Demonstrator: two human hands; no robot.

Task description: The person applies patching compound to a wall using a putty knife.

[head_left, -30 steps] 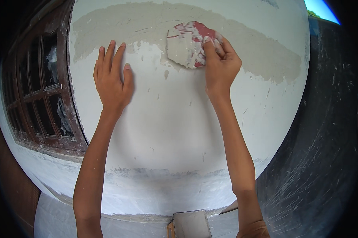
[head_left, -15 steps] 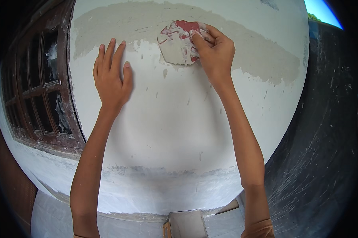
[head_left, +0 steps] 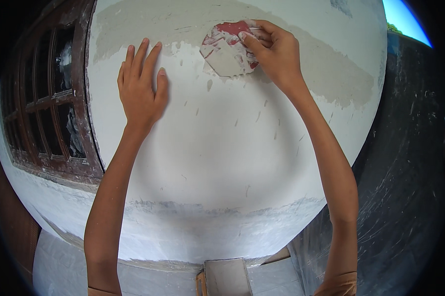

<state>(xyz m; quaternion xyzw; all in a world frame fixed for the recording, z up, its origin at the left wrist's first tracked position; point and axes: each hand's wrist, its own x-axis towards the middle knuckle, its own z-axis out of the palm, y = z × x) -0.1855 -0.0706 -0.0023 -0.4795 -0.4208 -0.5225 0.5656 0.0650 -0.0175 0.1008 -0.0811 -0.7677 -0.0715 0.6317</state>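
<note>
A flat red putty scraper [head_left: 229,56], thickly smeared with off-white putty, is pinched in my right hand [head_left: 276,52] between the thumb and the fingers. It lies against or very close to the white wall [head_left: 217,128], over the lower edge of a greyish putty band [head_left: 326,69]. My left hand [head_left: 142,86] rests flat on the wall to the left, fingers spread and pointing up, holding nothing. Its fingertips reach the lower edge of the band. Small grey putty specks dot the wall below the scraper. My right fingers behind the scraper are partly hidden.
On the left is a dark brown wooden window [head_left: 49,98] with several panes and white smears. A dark, splashed surface [head_left: 395,163] stands to the right. At the wall's foot, a grey board or box top [head_left: 227,277] sits above grey floor tiles [head_left: 148,278].
My right hand and the scraper have shifted slightly right and up in the picture. The right elbow has swung outward to the right. My left hand stays flat on the wall.
</note>
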